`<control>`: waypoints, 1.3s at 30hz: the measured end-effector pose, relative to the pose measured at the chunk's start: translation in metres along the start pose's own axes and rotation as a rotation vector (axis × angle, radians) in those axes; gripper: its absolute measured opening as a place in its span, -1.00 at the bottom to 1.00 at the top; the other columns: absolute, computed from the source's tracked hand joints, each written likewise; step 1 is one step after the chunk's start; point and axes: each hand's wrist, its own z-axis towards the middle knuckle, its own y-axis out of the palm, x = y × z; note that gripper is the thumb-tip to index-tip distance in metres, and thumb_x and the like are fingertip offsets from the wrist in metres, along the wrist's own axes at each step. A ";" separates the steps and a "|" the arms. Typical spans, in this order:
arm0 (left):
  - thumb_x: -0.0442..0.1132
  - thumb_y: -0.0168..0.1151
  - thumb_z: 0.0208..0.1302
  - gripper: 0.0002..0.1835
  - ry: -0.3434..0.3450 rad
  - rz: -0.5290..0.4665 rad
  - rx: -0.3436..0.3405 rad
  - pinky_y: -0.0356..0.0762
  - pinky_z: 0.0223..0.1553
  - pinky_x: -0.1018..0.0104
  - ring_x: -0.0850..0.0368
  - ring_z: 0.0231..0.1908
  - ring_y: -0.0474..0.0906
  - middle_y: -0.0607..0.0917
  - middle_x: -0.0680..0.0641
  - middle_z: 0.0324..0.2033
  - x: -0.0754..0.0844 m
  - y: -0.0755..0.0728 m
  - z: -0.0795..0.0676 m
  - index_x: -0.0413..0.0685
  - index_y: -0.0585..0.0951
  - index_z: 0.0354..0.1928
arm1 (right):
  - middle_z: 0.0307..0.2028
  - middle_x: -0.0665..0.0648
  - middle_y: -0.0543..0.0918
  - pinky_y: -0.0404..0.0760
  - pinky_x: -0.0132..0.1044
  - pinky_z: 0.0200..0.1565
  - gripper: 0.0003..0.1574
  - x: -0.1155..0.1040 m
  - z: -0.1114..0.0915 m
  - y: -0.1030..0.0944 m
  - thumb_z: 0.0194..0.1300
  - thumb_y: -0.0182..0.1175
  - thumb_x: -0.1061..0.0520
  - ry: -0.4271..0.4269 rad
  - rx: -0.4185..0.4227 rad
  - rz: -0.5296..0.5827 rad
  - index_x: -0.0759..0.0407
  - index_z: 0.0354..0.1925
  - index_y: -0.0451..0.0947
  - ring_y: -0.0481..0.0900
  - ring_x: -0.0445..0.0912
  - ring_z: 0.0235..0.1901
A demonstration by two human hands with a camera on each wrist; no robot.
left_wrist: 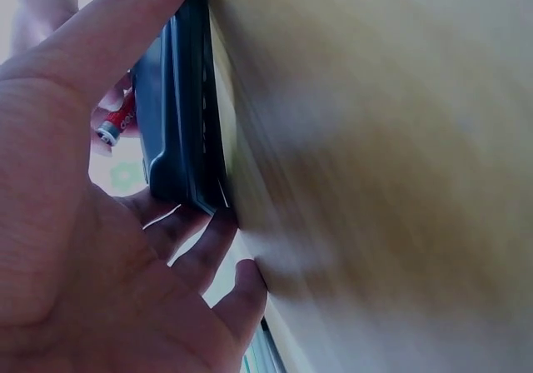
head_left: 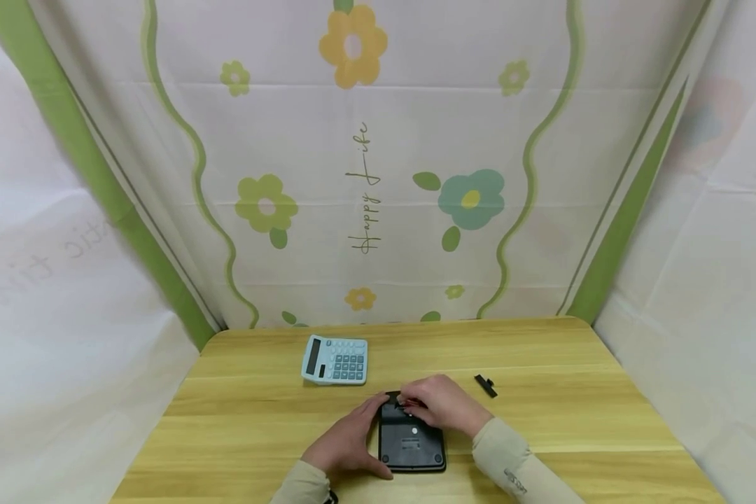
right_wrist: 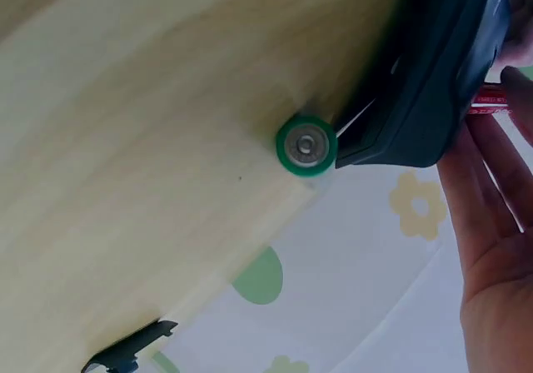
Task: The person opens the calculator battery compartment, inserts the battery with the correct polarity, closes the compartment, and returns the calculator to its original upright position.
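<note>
A black calculator (head_left: 411, 448) lies face down on the table, its underside with round feet and a label upward. My left hand (head_left: 351, 437) grips it from the left, thumb at the near edge and fingers at the far end. My right hand (head_left: 444, 402) pinches a red battery (left_wrist: 119, 121) over the calculator's far part. In the right wrist view the red battery (right_wrist: 490, 100) is partly hidden by fingers. A green-ringed battery (right_wrist: 306, 145) lies on the table beside the calculator, its flat end toward that camera; in the head view it is hidden.
A small black battery cover (head_left: 486, 386) lies to the right of my right hand. Farther back on the left is a light blue calculator (head_left: 335, 360), face up. The wooden table (head_left: 239, 420) ends at a flowered curtain (head_left: 365, 210), with more cloth on both sides.
</note>
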 end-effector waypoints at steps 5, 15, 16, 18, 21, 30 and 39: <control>0.46 0.47 -0.46 0.38 0.001 0.000 0.001 0.32 0.29 -0.02 0.05 0.37 0.20 0.13 0.14 0.45 -0.001 0.000 0.000 0.34 -0.03 0.49 | -0.39 -0.23 0.56 0.53 -0.49 -0.40 -0.90 0.000 0.000 0.002 0.24 0.30 0.01 -0.020 -0.021 -0.077 -0.13 -0.30 0.54 0.49 -0.40 -0.44; 0.46 0.47 -0.46 0.39 0.008 -0.010 0.010 0.31 0.29 -0.03 0.03 0.37 0.20 0.16 0.09 0.44 -0.002 0.002 0.000 0.29 -0.02 0.50 | -0.39 -0.21 0.56 0.51 -0.50 -0.43 -0.86 0.001 -0.002 0.005 0.22 0.31 -0.08 -0.023 0.000 -0.102 -0.14 -0.28 0.55 0.48 -0.39 -0.45; 0.47 0.47 -0.47 0.40 0.008 -0.007 0.011 0.31 0.29 -0.03 0.04 0.37 0.20 0.16 0.09 0.44 -0.002 0.002 0.000 0.29 -0.02 0.50 | -0.39 -0.21 0.56 0.51 -0.50 -0.42 -0.86 0.001 -0.002 0.005 0.23 0.31 -0.08 -0.022 0.002 -0.105 -0.15 -0.29 0.55 0.48 -0.39 -0.45; 0.47 0.47 -0.47 0.40 0.003 -0.006 0.010 0.31 0.29 -0.03 0.04 0.37 0.20 0.16 0.10 0.44 -0.002 0.002 0.001 0.29 -0.02 0.50 | -0.39 -0.21 0.56 0.51 -0.50 -0.42 -0.88 0.000 -0.001 0.005 0.23 0.30 -0.08 -0.022 -0.001 -0.114 -0.15 -0.29 0.55 0.48 -0.39 -0.45; 0.47 0.47 -0.47 0.39 -0.007 -0.014 0.003 0.31 0.29 -0.03 0.05 0.37 0.20 0.15 0.11 0.44 -0.002 0.002 0.000 0.30 -0.02 0.49 | -0.40 -0.21 0.55 0.50 -0.50 -0.43 -0.89 -0.002 0.000 0.005 0.23 0.30 -0.07 -0.031 -0.004 -0.126 -0.16 -0.31 0.55 0.47 -0.38 -0.46; 0.43 0.48 -0.38 0.35 -0.012 -0.037 -0.013 0.34 0.27 -0.05 0.04 0.35 0.21 0.17 0.08 0.43 0.001 0.001 -0.005 0.25 0.00 0.49 | -0.41 -0.23 0.50 0.46 -0.51 -0.47 -0.89 -0.003 -0.002 0.011 0.23 0.30 -0.08 -0.068 0.008 -0.161 -0.20 -0.27 0.55 0.43 -0.39 -0.48; 0.45 0.46 -0.41 0.36 -0.025 -0.022 -0.018 0.35 0.26 -0.04 0.06 0.36 0.21 0.15 0.11 0.44 -0.002 0.002 -0.001 0.29 -0.02 0.50 | -0.43 -0.21 0.43 0.32 -0.54 -0.55 -0.86 -0.004 -0.002 0.010 0.23 0.30 -0.12 -0.061 0.005 -0.177 -0.24 -0.23 0.57 0.33 -0.39 -0.53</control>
